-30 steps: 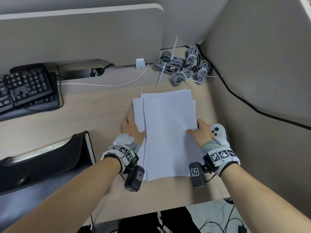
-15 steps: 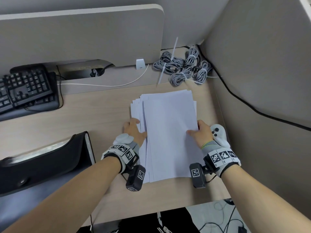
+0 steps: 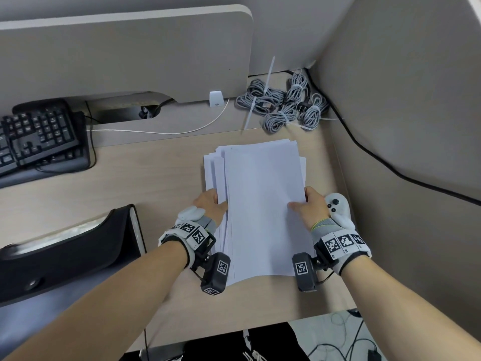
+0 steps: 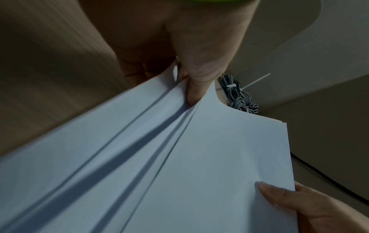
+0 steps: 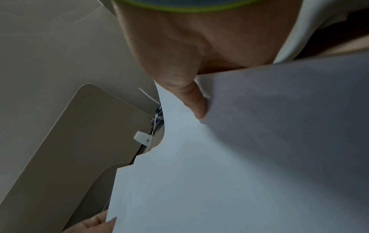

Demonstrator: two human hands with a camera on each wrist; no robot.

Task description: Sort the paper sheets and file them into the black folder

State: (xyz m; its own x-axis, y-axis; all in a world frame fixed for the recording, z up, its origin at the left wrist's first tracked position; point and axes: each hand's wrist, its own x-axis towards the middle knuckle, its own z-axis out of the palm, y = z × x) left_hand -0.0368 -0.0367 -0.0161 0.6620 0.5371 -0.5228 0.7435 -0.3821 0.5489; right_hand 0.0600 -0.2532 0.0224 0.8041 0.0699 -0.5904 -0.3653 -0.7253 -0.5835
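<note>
Sheets (image 3: 260,204) lie fanned on the desk (image 3: 156,178) between my hands: left hand (image 3: 210,204) and right hand (image 3: 309,207) each pinch an edge, fingers apparently underneath. Tap them square before the folder (image 3: 65,254).

I can read no words or numbers anywhere. The white paper sheets (image 3: 260,204) I hold are blank. The square black-and-white marker tags on my wrist bands (image 3: 341,243) carry only patterns.
</note>
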